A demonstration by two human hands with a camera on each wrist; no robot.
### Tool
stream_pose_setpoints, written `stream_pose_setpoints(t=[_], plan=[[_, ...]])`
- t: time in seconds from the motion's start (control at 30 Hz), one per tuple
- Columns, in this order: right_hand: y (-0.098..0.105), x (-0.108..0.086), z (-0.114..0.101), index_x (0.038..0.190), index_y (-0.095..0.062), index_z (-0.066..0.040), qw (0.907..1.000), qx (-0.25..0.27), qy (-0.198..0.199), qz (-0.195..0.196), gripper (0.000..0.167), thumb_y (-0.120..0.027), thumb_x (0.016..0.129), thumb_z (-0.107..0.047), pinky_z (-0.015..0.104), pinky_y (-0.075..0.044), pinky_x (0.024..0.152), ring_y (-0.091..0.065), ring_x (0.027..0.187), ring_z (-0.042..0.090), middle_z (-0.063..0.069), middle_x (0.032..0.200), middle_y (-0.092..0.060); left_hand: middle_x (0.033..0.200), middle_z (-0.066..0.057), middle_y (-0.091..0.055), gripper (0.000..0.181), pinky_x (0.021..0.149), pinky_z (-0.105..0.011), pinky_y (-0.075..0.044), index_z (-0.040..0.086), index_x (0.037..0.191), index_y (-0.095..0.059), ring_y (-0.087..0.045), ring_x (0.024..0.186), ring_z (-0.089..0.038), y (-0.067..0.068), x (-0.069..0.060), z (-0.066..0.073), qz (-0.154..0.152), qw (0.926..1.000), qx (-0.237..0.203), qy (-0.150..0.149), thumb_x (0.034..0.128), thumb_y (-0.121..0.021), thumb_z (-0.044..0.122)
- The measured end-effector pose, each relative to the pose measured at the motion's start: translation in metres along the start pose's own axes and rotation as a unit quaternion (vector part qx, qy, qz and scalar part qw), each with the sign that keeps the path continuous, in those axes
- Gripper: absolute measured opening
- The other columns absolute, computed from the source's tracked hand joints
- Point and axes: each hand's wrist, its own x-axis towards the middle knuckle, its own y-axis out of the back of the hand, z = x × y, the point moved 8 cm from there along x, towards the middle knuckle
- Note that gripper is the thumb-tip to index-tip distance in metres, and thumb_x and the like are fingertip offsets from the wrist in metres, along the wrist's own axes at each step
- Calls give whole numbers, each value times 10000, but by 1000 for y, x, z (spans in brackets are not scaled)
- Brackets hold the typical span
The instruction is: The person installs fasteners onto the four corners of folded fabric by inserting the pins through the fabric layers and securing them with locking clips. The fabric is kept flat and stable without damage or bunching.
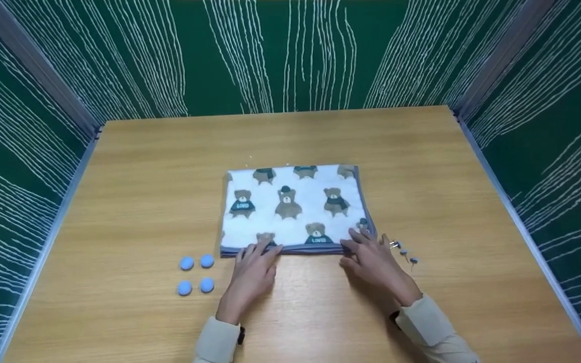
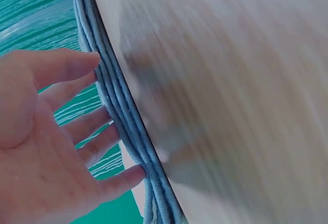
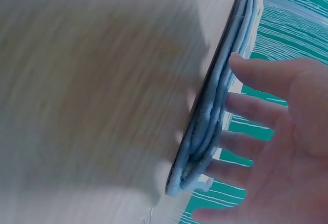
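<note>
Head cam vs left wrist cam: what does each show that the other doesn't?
Head only: four blue discs, small pin-like pieces near the right hand, and the cloth's bear print.
Left wrist only: the palm side of the left hand.
Both: that hand at the folded cloth, the tabletop and green white-lined backdrop.

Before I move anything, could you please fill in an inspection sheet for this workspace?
Surface: wood-grain tabletop, light brown.
Job's things: folded cloth with a bear print and blue-grey edging, lying flat in several layers.
Clutter: four round blue pieces to the cloth's left; small dark-headed pins beside the right hand; tiny pale specks beyond the cloth.
Grippers: left hand touches the cloth's near edge; right hand touches its near right corner.
Cables: nothing seen.
Surroundings: green panels with wavy white lines; greyish corner posts.
</note>
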Motion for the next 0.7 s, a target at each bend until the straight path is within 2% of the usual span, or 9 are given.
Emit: stream_pose_setpoints(t=[0.2, 0.4, 0.7], plan=[[0, -3, -3, 1276, -589, -83, 9998, -70, 96, 134, 437, -629, 906, -311, 733, -118, 1000, -271, 1354, 418, 185, 1438, -404, 1475, -86, -355, 434, 1052, -608, -218, 162, 1360, -523, -362, 1294, -327, 2, -6, 0, 47, 9999, 91, -59, 928, -540, 133], [0, -8, -2, 1284, -585, -102, 9999, 139, -12, 84, 434, -621, 912, -322, 718, -71, 1022, -244, 1367, 413, 175, 1450, -390, 1476, -86, -355, 435, 1051, -601, -225, 163, 1358, -524, -361, 1296, -325, 2, -10, 3, 81, 9999, 135, -64, 924, -543, 139], [3, -16, -1, 1277, -587, -127, 9993, 353, 27, 131, 417, -629, 908, -317, 709, -72, 1030, -267, 1365, 378, 149, 1449, -399, 1488, -83, -338, 427, 1069, -599, -190, 163, 1355, -529, -321, 1329, -329, 1, -15, 4, -96, 9999, 40, 108, 928, -547, 153]])
